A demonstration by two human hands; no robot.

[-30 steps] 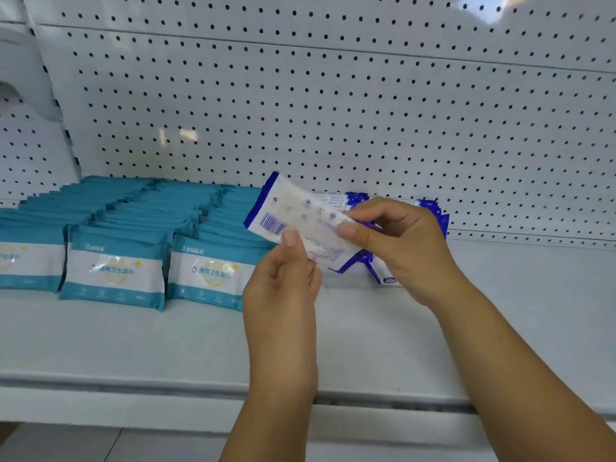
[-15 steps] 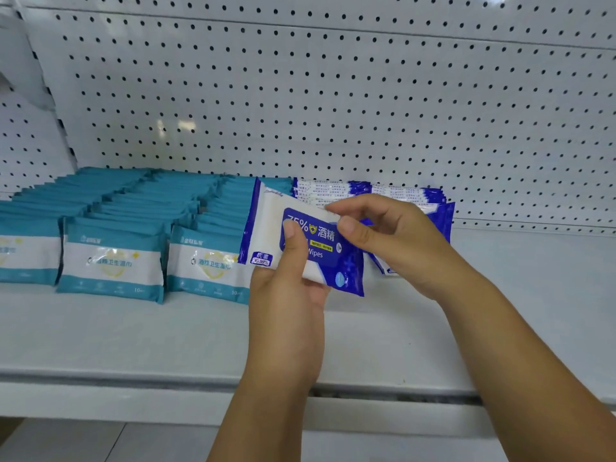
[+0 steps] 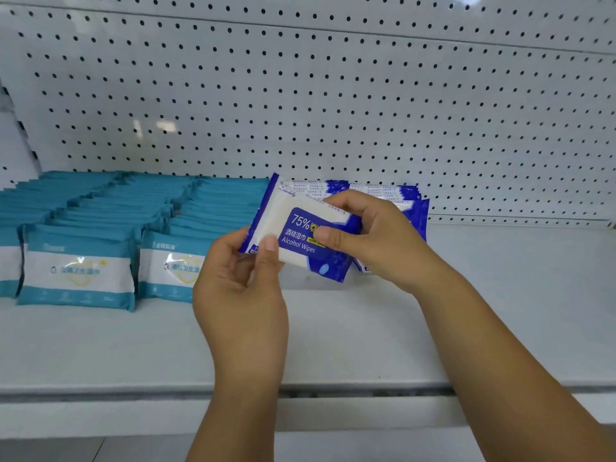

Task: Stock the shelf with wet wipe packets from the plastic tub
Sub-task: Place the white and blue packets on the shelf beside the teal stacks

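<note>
Packet point(image 3: 300, 235) reads "75%" and "Alcohol Wipes", blue and white, held just above the shelf point(image 3: 333, 335). Left hand point(image 3: 240, 295) pinches its bottom corner, right hand point(image 3: 380, 241) grips the other end. Teal packets point(image 3: 78, 271) sit alongside.

White pegboard point(image 3: 333, 95) w/ black holes, a glare spot point(image 3: 165, 125) low on its left part, white side panel point(image 3: 13, 155) at its left edge, grey floor point(image 3: 50, 450) well below it.

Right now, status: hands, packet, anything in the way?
Left hand pinches, right hand grips the alcohol wipes packet. Packet above the shelf, label toward camera. Blue packet stack directly behind; teal packets left.
</note>
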